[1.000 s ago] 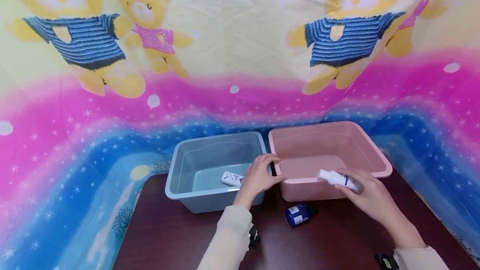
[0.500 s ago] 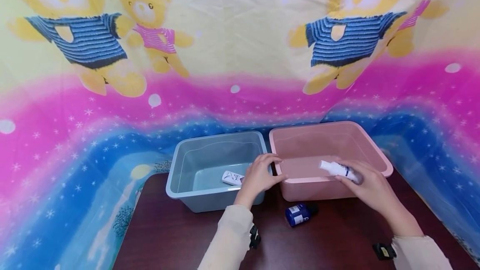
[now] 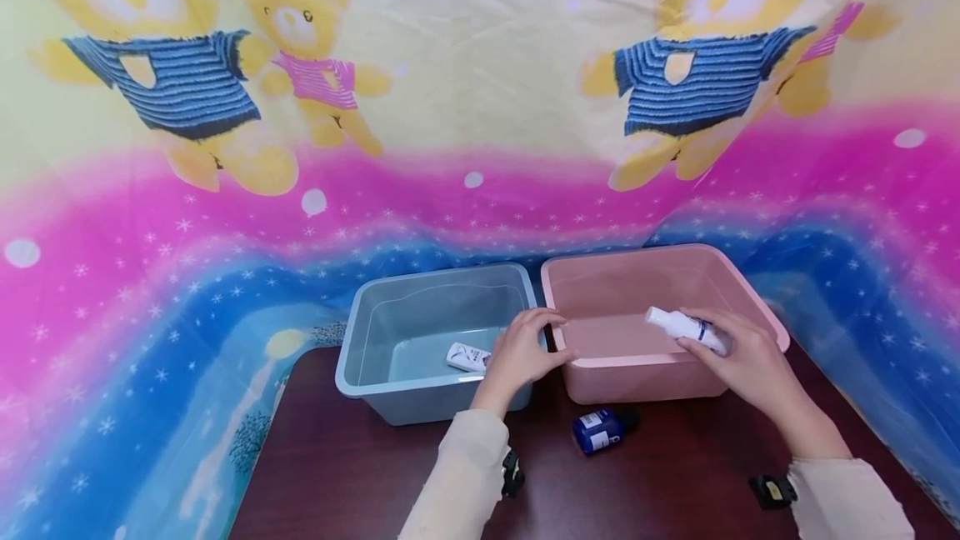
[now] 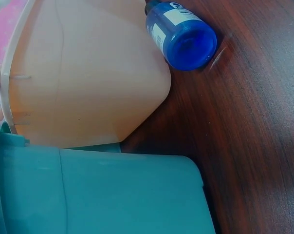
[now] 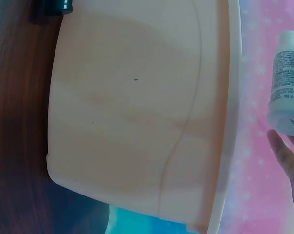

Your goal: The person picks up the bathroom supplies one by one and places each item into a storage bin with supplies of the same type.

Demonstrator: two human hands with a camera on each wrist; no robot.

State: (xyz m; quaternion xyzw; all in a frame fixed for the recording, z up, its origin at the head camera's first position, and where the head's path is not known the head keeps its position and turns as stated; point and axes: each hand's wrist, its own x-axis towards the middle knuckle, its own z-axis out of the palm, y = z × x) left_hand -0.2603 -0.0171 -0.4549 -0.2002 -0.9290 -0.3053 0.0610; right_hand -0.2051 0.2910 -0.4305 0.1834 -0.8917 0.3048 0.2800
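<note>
My right hand (image 3: 752, 354) holds a small white capped bottle (image 3: 686, 327) tilted above the front rim of the pink bin (image 3: 637, 363), its cap pointing left. In the right wrist view the white bottle (image 5: 285, 80) shows lines of small print, with fingers (image 5: 283, 153) near its base. My left hand (image 3: 516, 355) rests at the pink bin's left rim, its thumb and fingers spread apart along it. A blue bottle with a black cap (image 3: 600, 431) lies on the table in front of this bin. Inside the grey-blue bin (image 3: 405, 277) is another white bottle (image 3: 468, 357), partly hidden by my left hand.
Both bins stand side by side at the back of the dark wood table (image 3: 337, 473). Behind them hangs a cloth (image 3: 465, 107) printed with teddy bears. Black wrist straps (image 3: 772, 492) are on both sleeves.
My right hand has lifted the white bottle slightly, up and to the right. My left hand stays at the pink bin's rim. The whole view has shifted a little.
</note>
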